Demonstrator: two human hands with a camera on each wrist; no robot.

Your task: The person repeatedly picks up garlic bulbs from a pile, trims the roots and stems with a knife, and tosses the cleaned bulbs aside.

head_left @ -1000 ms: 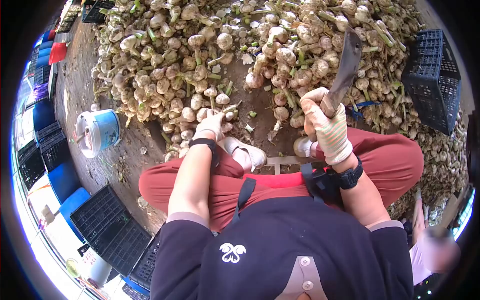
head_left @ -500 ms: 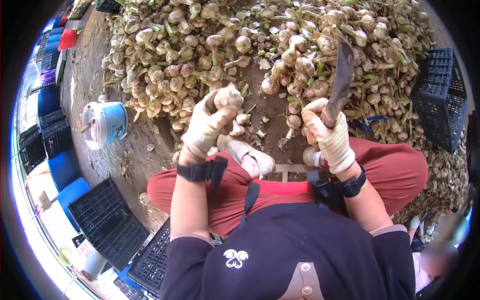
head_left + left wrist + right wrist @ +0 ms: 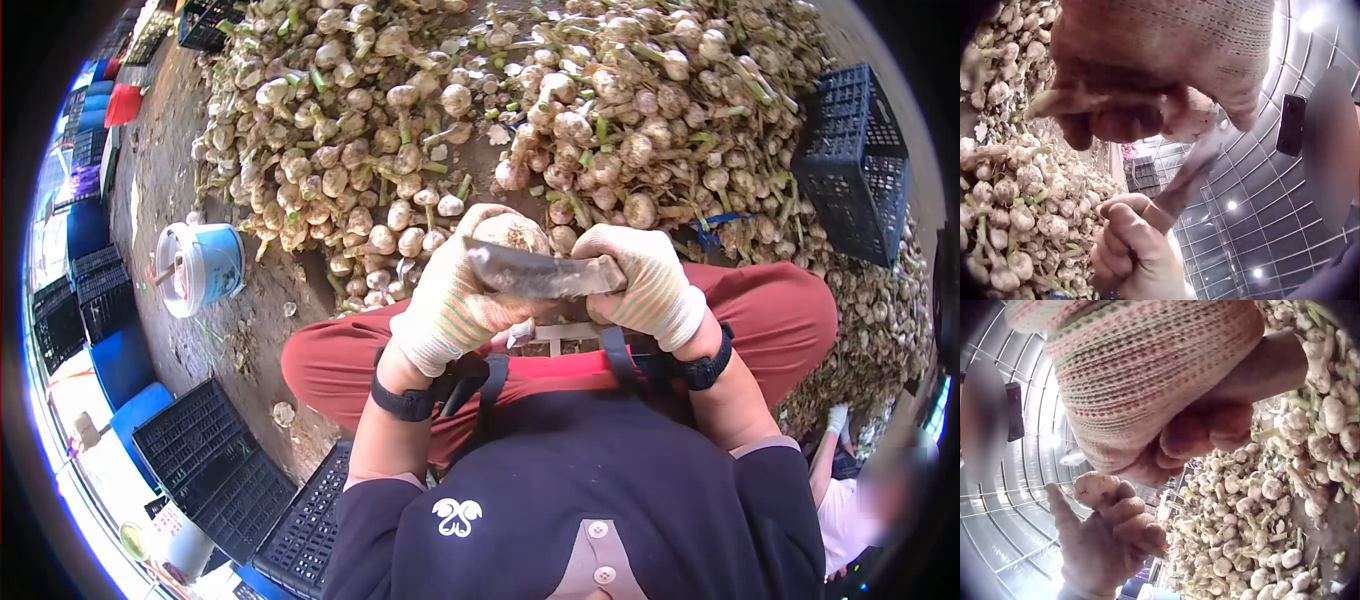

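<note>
In the head view my gloved left hand [image 3: 450, 300] grips a garlic bulb [image 3: 515, 233] over my lap. My gloved right hand [image 3: 652, 288] holds a knife by its handle, and the wide dark blade [image 3: 530, 273] lies across the front of the bulb, pointing left. From the left wrist, the garlic bulb [image 3: 1192, 115] shows under the fingers, its stem sticking out on the other side, with the blade tip close to it. The right wrist view shows the knife handle [image 3: 1272, 369] passing through my curled right fingers and the bulb [image 3: 1094, 489] in my left hand.
Large heaps of garlic [image 3: 330, 170] with stems spread ahead, left and right. A white and blue bucket [image 3: 205, 265] stands at the left. Black crates [image 3: 215, 470] lie at the lower left, another crate [image 3: 850, 165] at the right. A person [image 3: 860, 500] sits behind at the right.
My left hand has lifted a garlic bulb from the heap and brought it toward the middle. The right hand has swung the knife from upright to level, against the bulb.
</note>
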